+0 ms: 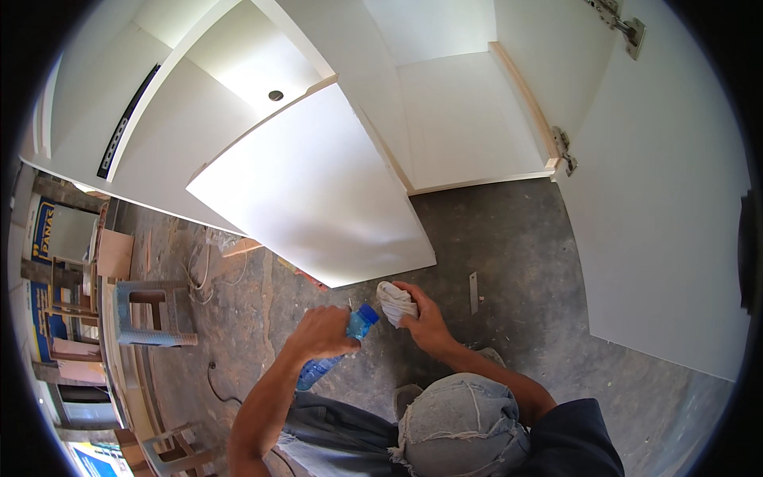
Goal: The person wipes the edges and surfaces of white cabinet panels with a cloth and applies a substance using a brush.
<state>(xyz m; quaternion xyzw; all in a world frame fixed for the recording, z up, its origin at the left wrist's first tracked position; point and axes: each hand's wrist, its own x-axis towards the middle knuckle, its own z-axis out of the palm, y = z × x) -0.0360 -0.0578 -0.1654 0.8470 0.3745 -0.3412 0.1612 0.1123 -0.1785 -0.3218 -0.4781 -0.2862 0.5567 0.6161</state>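
Observation:
My left hand (322,330) is closed around a clear plastic bottle (320,372) with a blue cap, which leans to the upper right. What is inside the bottle I cannot make out clearly. In my right hand (428,322) is a bunched white cloth (395,303), held near the bottle's cap but apart from it. Just beyond both hands stands a white cabinet door (318,183), swung outward, its lower corner close to the cloth. Behind that door is a white cabinet (445,111) with open compartments.
At right another white door (652,207) stands open on metal hinges (563,149). A small metal strip (474,293) lies on the concrete floor (509,230). To the left are a grey stool (151,314), a dark cable (218,389) and wood pieces.

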